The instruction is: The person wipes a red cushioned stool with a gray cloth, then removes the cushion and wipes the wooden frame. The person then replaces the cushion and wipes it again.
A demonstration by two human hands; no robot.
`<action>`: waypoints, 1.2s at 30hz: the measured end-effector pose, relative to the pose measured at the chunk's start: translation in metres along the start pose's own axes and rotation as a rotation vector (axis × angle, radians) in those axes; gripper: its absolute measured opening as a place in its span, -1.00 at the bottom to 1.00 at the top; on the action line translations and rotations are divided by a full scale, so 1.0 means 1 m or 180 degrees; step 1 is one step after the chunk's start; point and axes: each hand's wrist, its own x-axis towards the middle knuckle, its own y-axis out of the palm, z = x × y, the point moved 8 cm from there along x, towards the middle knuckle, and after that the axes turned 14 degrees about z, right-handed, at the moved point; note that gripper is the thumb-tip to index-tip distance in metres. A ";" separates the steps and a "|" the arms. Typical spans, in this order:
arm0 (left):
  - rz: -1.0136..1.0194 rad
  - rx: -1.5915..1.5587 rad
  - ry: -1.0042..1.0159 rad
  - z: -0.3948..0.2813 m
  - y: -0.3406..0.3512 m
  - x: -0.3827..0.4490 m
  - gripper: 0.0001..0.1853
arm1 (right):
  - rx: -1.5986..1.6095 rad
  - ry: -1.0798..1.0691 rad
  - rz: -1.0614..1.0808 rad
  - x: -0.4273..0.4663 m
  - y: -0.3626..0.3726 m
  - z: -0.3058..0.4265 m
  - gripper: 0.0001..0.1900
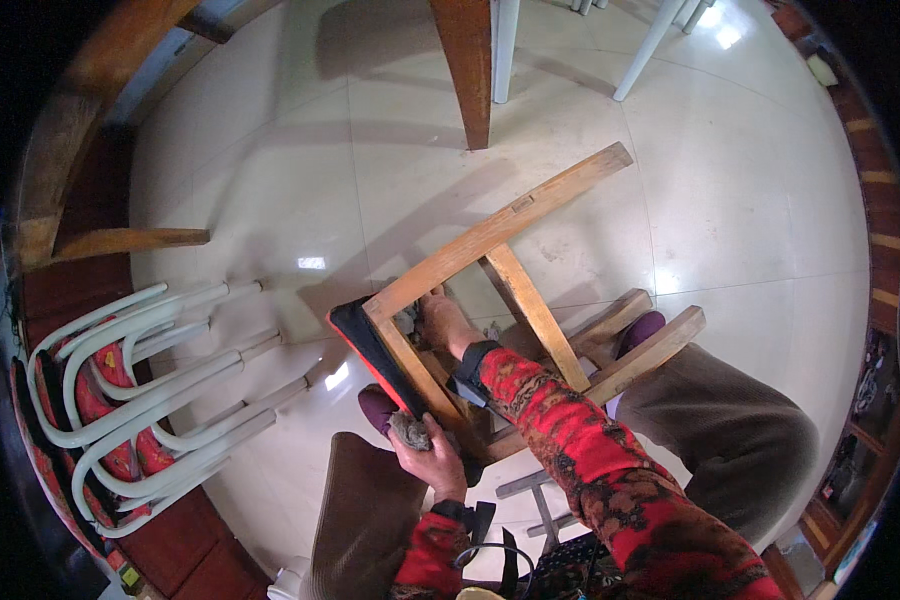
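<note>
A wooden stool (pixel 495 225) with a black seat edged in red (pixel 386 360) lies tipped on its side before me, its legs pointing up and to the right. My left hand (pixel 431 454) grips the near end of the seat, with a bunched grey cloth (pixel 411 433) under its fingers. Through the frame, between the legs, reaches my right hand (pixel 442 319). Beside it, at the inner corner of the seat, shows a second patch of grey cloth (pixel 405 321). The upper leg hides part of that hand's fingers.
Stacked chairs with white tubular legs (pixel 195 367) and red seats lie at left. A wooden table leg (pixel 469 75) and a white chair leg (pixel 649 49) stand ahead on the tiled floor (pixel 735 217). My knees flank the stool. A wooden cabinet (pixel 870 420) lines the right side.
</note>
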 end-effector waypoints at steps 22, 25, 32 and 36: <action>0.0131 -0.0251 -0.0228 0.011 0.003 0.001 -0.69 | -0.1018 0.0233 0.0566 -0.017 -0.016 0.027 -0.51; 0.0076 -0.0145 -0.0058 0.004 0.002 0.001 -0.70 | -0.1135 0.0284 0.0853 -0.020 0.000 0.014 -0.49; -0.0069 -0.0061 0.0090 -0.007 -0.001 0.002 -0.70 | -0.0236 0.0689 0.1630 -0.070 0.076 -0.051 -0.64; -0.0066 -0.0019 0.0177 -0.013 -0.004 0.003 -0.71 | -0.1054 0.0744 0.2709 -0.093 0.088 -0.073 -0.65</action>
